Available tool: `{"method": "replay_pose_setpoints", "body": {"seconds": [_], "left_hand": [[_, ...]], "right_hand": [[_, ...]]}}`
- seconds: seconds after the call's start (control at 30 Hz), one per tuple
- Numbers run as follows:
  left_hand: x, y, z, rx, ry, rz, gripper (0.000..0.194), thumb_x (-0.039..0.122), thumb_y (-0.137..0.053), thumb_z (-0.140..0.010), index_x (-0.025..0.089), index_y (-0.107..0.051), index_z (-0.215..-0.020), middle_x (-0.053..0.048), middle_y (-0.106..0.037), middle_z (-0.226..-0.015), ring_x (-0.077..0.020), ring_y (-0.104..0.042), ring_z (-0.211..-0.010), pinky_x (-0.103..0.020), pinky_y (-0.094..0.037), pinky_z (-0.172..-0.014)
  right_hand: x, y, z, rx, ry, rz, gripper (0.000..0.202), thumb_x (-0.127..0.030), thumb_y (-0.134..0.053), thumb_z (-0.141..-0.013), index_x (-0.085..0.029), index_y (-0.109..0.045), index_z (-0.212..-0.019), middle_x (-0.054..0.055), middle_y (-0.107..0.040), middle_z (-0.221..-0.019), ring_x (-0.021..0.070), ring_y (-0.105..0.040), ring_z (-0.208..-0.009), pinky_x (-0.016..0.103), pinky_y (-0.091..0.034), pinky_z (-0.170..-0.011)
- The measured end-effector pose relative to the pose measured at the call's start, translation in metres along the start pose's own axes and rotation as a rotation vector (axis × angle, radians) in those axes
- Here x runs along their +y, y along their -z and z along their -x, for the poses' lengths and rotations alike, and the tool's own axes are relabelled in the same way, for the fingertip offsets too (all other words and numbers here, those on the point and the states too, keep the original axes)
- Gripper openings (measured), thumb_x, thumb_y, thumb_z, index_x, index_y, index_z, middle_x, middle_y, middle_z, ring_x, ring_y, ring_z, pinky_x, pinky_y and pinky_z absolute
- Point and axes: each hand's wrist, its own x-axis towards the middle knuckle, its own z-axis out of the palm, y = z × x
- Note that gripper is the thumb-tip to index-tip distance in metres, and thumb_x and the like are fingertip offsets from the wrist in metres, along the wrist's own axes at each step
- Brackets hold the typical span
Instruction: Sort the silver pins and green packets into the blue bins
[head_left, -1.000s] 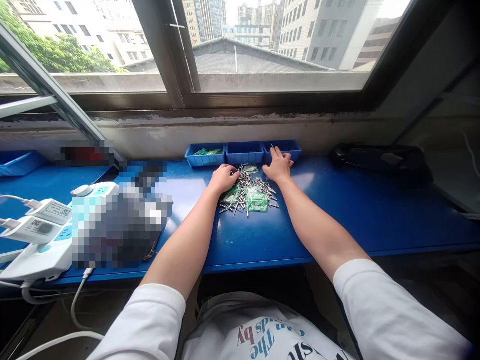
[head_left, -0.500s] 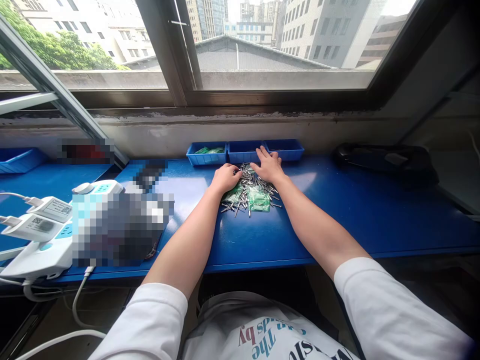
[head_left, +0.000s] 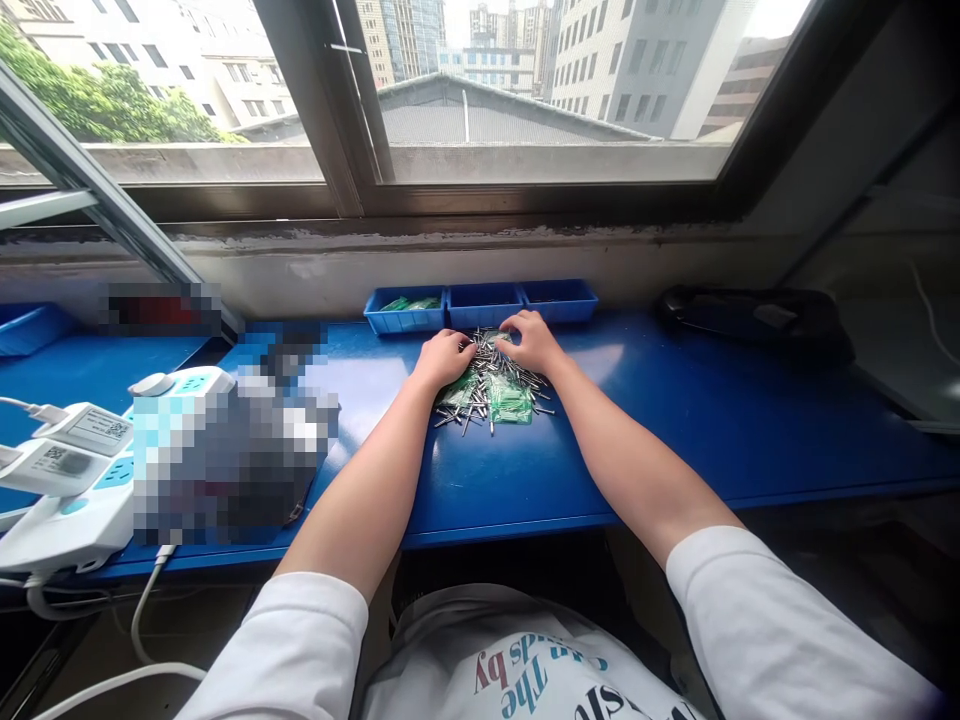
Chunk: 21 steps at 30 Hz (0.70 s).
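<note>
A pile of small metal rods lies on the blue table, with green-tinted plastic packets among them. My left hand rests at the upper left edge of the pile, its fingers curled over the rods; what its fingertips hold, if anything, is hidden. My right hand is at the upper right edge of the pile, fingers bent downward and thumb apart, with nothing visible in it. Just behind the hands stand three blue bins; the left bin contains green packets, beside the middle bin and the right bin.
At the left are a white power strip with plugs and cables, and a blurred dark item. A black case lies at the back right. Another blue tray sits far left, and a window is behind the table.
My right hand has drawn back from the bins' front edge and its stretched fingers have bent down toward the pile. My left hand stays at the pile. The whole view has shifted slightly.
</note>
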Motion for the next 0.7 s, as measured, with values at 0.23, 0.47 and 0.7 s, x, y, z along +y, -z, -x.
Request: {"method": "replay_pose_setpoints", "body": {"seconds": [0.23, 0.47, 0.7], "left_hand": [[-0.0012, -0.0018, -0.0004, 0.006, 0.004, -0.003, 0.041, 0.047, -0.043, -0.088, 0.023, -0.068, -0.11, -0.008, -0.062, -0.121, -0.0249, -0.058, -0.112, -0.035, -0.043, -0.1], [-0.0028, -0.0032, -0.0012, 0.023, -0.011, 0.012, 0.039, 0.047, -0.045, -0.087, 0.023, -0.069, -0.107, -0.009, -0.063, -0.119, -0.0254, -0.059, -0.111, -0.035, -0.043, -0.099], [-0.0023, -0.0021, -0.0007, 0.012, -0.01, 0.011, 0.041, 0.048, -0.044, -0.088, 0.023, -0.068, -0.108, -0.009, -0.062, -0.121, -0.0257, -0.058, -0.111, -0.036, -0.043, -0.099]], "right_hand": [[-0.0044, -0.007, 0.0036, -0.214, 0.004, 0.003, 0.022, -0.035, -0.067, -0.074, -0.018, -0.069, -0.087, 0.006, -0.063, -0.089, 0.0201, -0.057, -0.089, 0.032, -0.045, -0.083], [-0.007, -0.0064, 0.0024, -0.224, -0.036, -0.037, 0.022, -0.036, -0.067, -0.073, -0.017, -0.069, -0.084, 0.006, -0.066, -0.088, 0.0167, -0.059, -0.079, 0.027, -0.044, -0.073], [-0.009, -0.003, 0.005, -0.229, -0.034, -0.098, 0.02, -0.034, -0.07, -0.07, -0.018, -0.068, -0.082, 0.003, -0.066, -0.081, 0.0147, -0.057, -0.074, 0.026, -0.043, -0.069]]}}
